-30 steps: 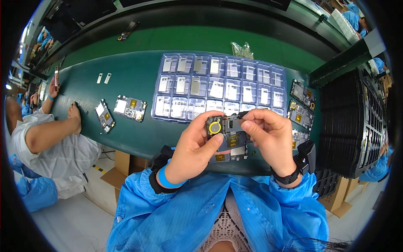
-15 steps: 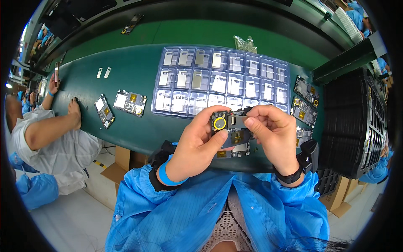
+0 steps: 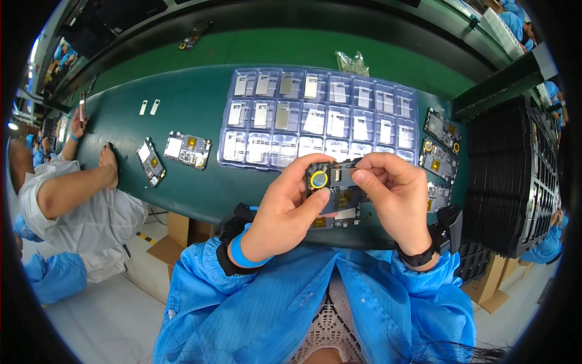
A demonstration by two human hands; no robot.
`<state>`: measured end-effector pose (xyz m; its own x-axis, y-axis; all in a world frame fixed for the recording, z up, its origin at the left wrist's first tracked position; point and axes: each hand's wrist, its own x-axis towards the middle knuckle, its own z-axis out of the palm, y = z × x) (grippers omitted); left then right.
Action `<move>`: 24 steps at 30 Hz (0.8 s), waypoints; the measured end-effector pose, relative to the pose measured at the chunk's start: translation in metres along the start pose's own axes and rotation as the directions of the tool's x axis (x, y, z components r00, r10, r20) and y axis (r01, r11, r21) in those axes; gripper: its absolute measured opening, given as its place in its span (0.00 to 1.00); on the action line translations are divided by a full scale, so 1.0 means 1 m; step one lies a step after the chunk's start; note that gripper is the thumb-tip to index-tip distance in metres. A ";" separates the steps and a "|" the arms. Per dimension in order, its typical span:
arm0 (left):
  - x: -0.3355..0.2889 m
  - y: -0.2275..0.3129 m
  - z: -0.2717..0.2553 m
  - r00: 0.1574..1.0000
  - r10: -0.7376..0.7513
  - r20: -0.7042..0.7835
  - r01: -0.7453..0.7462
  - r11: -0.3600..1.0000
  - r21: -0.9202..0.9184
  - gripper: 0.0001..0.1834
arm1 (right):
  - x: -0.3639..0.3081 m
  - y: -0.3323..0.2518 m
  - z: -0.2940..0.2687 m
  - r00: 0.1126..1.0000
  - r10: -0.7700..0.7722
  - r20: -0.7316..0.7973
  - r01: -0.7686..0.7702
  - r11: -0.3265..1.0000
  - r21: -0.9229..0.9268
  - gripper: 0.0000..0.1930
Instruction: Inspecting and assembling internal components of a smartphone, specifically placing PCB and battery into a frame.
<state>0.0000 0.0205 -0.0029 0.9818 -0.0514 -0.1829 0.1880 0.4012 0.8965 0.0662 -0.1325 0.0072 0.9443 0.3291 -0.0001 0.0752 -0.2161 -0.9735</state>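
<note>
Steadying the circuit board [image 3: 344, 199], pinched between thumb and fingers of the left hand [image 3: 282, 215], should help the right hand [image 3: 394, 191], thumb and forefinger pinching the slotted metal plate [image 3: 347, 178], keep it level just left of those fingertips.

A dark green worktable [image 3: 194, 100] spans the middle of the frame, its edges bowed by the lens. Beyond it, a brighter green strip [image 3: 267, 51] runs across the upper part, bordered by a dark rail [image 3: 364, 25]. A thick dark beam [image 3: 500, 91] slants in at the upper right. Pale grey floor [image 3: 100, 315] shows at the lower left, marked with yellow-and-black tape [image 3: 145, 238] near an open cardboard box [image 3: 176, 236]. A small white lamp [image 3: 13, 126] glares at the far left.
</note>
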 end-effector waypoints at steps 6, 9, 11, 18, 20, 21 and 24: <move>-0.001 0.002 0.003 1.000 -0.019 -0.018 0.019 1.000 -0.018 0.21 | -0.002 -0.001 0.000 0.999 0.050 -0.011 -0.050 0.999 0.006 0.04; -0.001 0.002 0.006 1.000 -0.011 -0.026 0.011 0.999 -0.033 0.20 | -0.005 -0.001 0.000 0.997 -0.057 -0.053 0.051 0.994 -0.098 0.04; 0.000 0.000 0.006 1.000 -0.001 -0.022 0.001 1.000 -0.027 0.20 | -0.006 -0.005 0.000 0.990 -0.124 -0.069 0.103 0.962 -0.254 0.04; -0.001 0.000 0.005 1.000 0.011 -0.021 -0.012 1.000 -0.005 0.20 | -0.005 -0.005 0.000 0.997 -0.055 -0.060 0.047 0.990 -0.133 0.04; -0.001 0.000 0.004 1.000 0.009 -0.008 -0.009 1.000 -0.005 0.20 | -0.006 -0.004 0.000 0.996 -0.049 -0.071 0.039 0.991 -0.129 0.04; -0.001 -0.001 0.003 1.000 0.003 0.005 -0.003 1.000 -0.003 0.20 | -0.006 -0.003 -0.001 0.996 -0.051 -0.067 0.042 0.991 -0.131 0.04; 0.000 -0.003 0.003 1.000 0.021 0.017 -0.021 1.000 0.002 0.20 | -0.005 0.001 -0.005 1.000 0.029 -0.007 -0.029 0.999 0.032 0.04</move>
<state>-0.0006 0.0164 -0.0041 0.9858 -0.0588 -0.1570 0.1674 0.4000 0.9011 0.0633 -0.1392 0.0072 0.9484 0.3160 -0.0267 0.0377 -0.1958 -0.9799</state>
